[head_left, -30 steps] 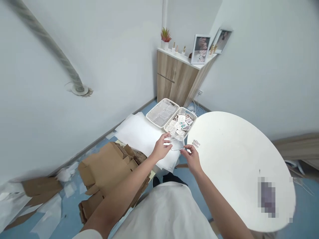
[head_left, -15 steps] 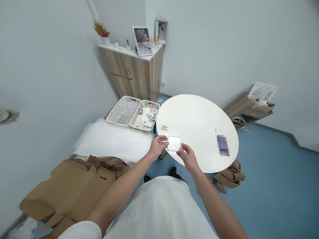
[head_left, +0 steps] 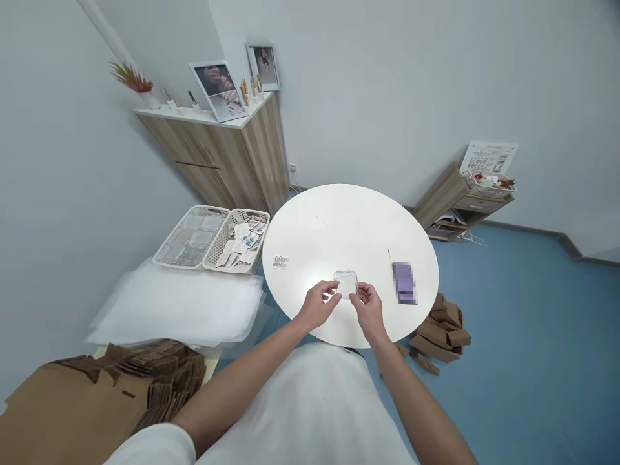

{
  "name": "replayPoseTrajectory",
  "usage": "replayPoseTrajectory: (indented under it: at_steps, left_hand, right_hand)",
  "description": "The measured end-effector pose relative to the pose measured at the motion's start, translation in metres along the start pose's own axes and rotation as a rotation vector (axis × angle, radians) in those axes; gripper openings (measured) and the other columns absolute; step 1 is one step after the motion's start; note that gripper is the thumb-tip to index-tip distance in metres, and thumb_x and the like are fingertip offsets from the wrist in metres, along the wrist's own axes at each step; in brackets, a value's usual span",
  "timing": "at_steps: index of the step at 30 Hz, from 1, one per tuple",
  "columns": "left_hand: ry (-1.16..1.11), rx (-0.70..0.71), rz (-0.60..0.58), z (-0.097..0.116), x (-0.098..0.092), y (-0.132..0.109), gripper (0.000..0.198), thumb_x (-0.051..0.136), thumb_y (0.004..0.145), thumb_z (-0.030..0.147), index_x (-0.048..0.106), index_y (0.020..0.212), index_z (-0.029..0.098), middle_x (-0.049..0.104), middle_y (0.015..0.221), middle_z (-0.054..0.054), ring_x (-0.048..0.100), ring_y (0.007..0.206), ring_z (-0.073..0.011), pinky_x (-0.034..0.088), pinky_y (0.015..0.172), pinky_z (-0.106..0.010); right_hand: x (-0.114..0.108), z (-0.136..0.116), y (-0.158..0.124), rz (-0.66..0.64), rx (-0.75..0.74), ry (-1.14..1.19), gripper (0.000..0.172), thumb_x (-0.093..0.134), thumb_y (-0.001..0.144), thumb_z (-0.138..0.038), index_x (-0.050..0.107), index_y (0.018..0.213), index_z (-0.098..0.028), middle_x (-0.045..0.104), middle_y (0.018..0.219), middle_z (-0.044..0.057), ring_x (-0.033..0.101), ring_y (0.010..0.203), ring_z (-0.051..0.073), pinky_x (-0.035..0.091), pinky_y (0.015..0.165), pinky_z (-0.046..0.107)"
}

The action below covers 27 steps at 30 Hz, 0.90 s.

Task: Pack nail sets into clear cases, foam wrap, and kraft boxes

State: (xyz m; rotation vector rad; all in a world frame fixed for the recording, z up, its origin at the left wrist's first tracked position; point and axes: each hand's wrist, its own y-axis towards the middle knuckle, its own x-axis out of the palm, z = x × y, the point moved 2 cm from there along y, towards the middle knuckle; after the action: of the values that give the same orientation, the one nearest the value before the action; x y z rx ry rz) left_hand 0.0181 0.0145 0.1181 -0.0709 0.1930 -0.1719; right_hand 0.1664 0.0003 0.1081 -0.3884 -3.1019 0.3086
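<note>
A small clear plastic case with rounded corners is between my two hands, over the near half of the round white table. My left hand grips its left edge with thumb and fingertips. On the opposite edge, my right hand pinches the case, thumb toward me. Whether its lid is lifted I cannot tell. To the left on the table lies a small set of nail-like pieces, too small to make out clearly.
A blurred purple item lies at the table's right. Left of the table stand a white basket of clear cases and another of printed cards. White sheets and flattened cardboard are nearer; cardboard boxes sit on the floor.
My view has turned right and come closer to the table. Both hands have carried the case from the table's near-left edge inward, and their fingers now wrap closer around it.
</note>
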Motion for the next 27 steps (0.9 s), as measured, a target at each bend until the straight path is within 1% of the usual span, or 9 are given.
replayPoseTrajectory:
  at_steps: [2, 6, 9, 13, 16, 18, 21, 25, 27]
  left_hand:
    - [-0.094, -0.063, -0.026, 0.005, 0.015, 0.006, 0.033, 0.058, 0.074, 0.032, 0.059, 0.106, 0.019, 0.061, 0.103, -0.009, 0.058, 0.088, -0.0163, 0.047, 0.077, -0.031]
    - [-0.291, -0.216, 0.000, 0.008, 0.039, 0.017, 0.038, 0.062, 0.072, 0.034, 0.057, 0.105, 0.016, 0.063, 0.097, -0.010, 0.060, 0.086, -0.0181, 0.048, 0.076, -0.033]
    - [-0.343, -0.277, 0.013, 0.007, 0.051, 0.024, 0.036, 0.063, 0.071, 0.038, 0.060, 0.098, 0.015, 0.064, 0.087, -0.008, 0.061, 0.077, -0.0165, 0.049, 0.072, -0.033]
    - [-0.309, -0.287, 0.019, 0.003, 0.058, 0.032, 0.030, 0.059, 0.072, 0.042, 0.061, 0.084, 0.015, 0.060, 0.072, -0.003, 0.059, 0.068, -0.0134, 0.048, 0.070, -0.030]
    - [-0.265, -0.293, 0.013, -0.001, 0.053, 0.036, 0.030, 0.055, 0.075, 0.045, 0.060, 0.075, 0.015, 0.057, 0.067, -0.001, 0.059, 0.068, -0.0133, 0.048, 0.071, -0.029]
    - [-0.253, -0.300, -0.023, -0.003, 0.048, 0.039, 0.030, 0.053, 0.076, 0.045, 0.059, 0.073, 0.015, 0.057, 0.067, -0.001, 0.060, 0.069, -0.0137, 0.047, 0.072, -0.030]
    - [-0.254, -0.288, -0.106, -0.004, 0.041, 0.041, 0.030, 0.053, 0.077, 0.044, 0.060, 0.076, 0.015, 0.057, 0.073, -0.002, 0.061, 0.071, -0.0141, 0.046, 0.075, -0.031]
    - [-0.256, -0.279, -0.155, -0.007, 0.036, 0.044, 0.032, 0.057, 0.075, 0.041, 0.061, 0.095, 0.017, 0.055, 0.077, -0.001, 0.061, 0.070, -0.0135, 0.045, 0.075, -0.031]
    - [-0.250, -0.274, -0.169, -0.011, 0.035, 0.044, 0.038, 0.059, 0.074, 0.040, 0.058, 0.105, 0.018, 0.055, 0.075, -0.001, 0.060, 0.069, -0.0131, 0.045, 0.074, -0.031]
  right_hand:
    - [-0.008, -0.002, 0.006, -0.002, -0.058, -0.059, 0.028, 0.061, 0.066, -0.030, 0.054, 0.091, -0.020, 0.053, 0.081, 0.001, 0.051, 0.073, 0.014, 0.045, 0.069, 0.031]
    - [-0.024, -0.004, 0.009, -0.020, -0.218, -0.233, 0.024, 0.057, 0.069, -0.029, 0.055, 0.093, -0.022, 0.053, 0.084, 0.003, 0.051, 0.077, 0.016, 0.044, 0.073, 0.033]
    - [-0.034, -0.002, 0.010, -0.096, -0.314, -0.354, 0.026, 0.054, 0.073, -0.028, 0.056, 0.099, -0.024, 0.053, 0.086, 0.004, 0.050, 0.080, 0.019, 0.044, 0.074, 0.036]
    - [-0.041, 0.004, 0.012, -0.240, -0.407, -0.459, 0.035, 0.051, 0.076, -0.026, 0.053, 0.111, -0.029, 0.052, 0.091, 0.006, 0.050, 0.087, 0.022, 0.043, 0.077, 0.040]
    - [-0.047, 0.008, 0.014, -0.181, -0.450, -0.473, 0.036, 0.054, 0.074, -0.028, 0.054, 0.111, -0.028, 0.049, 0.099, 0.008, 0.048, 0.095, 0.024, 0.041, 0.083, 0.042]
    - [-0.053, 0.010, 0.016, -0.100, -0.418, -0.429, 0.037, 0.055, 0.074, -0.030, 0.053, 0.110, -0.026, 0.048, 0.103, 0.009, 0.046, 0.099, 0.024, 0.040, 0.085, 0.042]
    - [-0.062, 0.014, 0.022, -0.043, -0.286, -0.328, 0.039, 0.056, 0.074, -0.035, 0.050, 0.111, -0.025, 0.048, 0.106, 0.008, 0.048, 0.097, 0.023, 0.040, 0.085, 0.042]
    - [-0.066, 0.019, 0.025, -0.087, -0.030, -0.134, 0.045, 0.057, 0.073, -0.039, 0.044, 0.114, -0.025, 0.050, 0.111, 0.007, 0.055, 0.085, 0.017, 0.043, 0.081, 0.039]
    - [-0.066, 0.020, 0.023, -0.116, 0.049, -0.060, 0.049, 0.058, 0.072, -0.039, 0.042, 0.116, -0.026, 0.049, 0.115, 0.007, 0.057, 0.080, 0.015, 0.044, 0.079, 0.037]
